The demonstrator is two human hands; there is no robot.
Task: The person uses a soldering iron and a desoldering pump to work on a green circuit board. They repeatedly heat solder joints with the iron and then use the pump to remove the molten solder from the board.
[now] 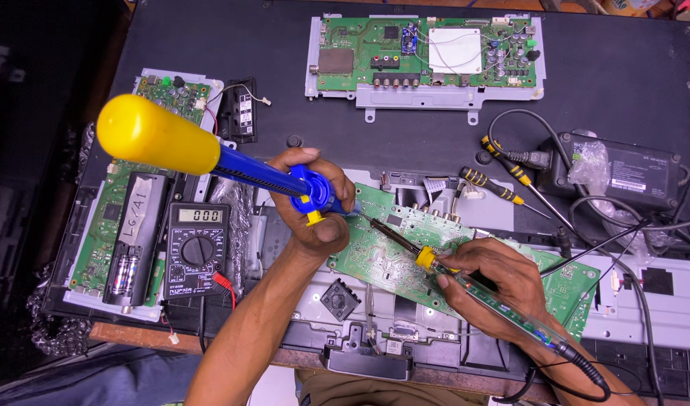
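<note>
left hand [313, 207]: wrapped round the blue barrel of the pump [210, 154], thumb low by the yellow trigger; nozzle down on the board [394, 252].
right hand [495, 282]: pinched pen-style on the iron [465, 282], fingers closed just behind its yellow collar.
meeting point: iron tip and pump nozzle come together at the board's upper left, just right of the left hand; touching or a hair apart, cannot tell.
pump axis: runs up-left from the nozzle to the yellow plunger.
iron axis: runs down-right from the tip, cord trailing off the table edge.
nearer hand: left, right at the joint.
around: meter [197, 248] just left of the left forearm; screwdrivers [503, 184] and adapter [623, 169] beyond the board, well apart.
in the way: nothing between tip and nozzle.
</note>
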